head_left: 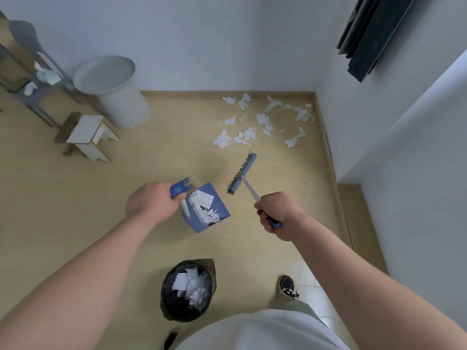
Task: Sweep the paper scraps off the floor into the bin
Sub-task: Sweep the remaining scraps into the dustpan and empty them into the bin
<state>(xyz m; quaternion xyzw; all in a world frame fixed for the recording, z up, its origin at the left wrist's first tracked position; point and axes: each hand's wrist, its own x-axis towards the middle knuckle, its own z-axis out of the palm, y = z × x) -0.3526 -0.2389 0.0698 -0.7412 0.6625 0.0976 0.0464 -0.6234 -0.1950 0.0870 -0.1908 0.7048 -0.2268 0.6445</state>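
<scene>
My left hand (149,202) grips the handle of a blue dustpan (218,198), which holds several white paper scraps and hangs above the floor. My right hand (276,214) grips the white handle of a blue broom (242,174), whose bristle head points toward the far corner. Many white paper scraps (262,120) lie scattered on the beige floor in the far right corner, beyond the broom. A black-lined bin (188,290) with paper in it stands on the floor near my feet, below the dustpan.
A white ribbed container with a grey lid (113,87) stands against the back wall. A small white stool (88,135) and a grey shelf unit (27,79) are at the left. Walls close the corner at right; my shoe (288,286) is beside the bin.
</scene>
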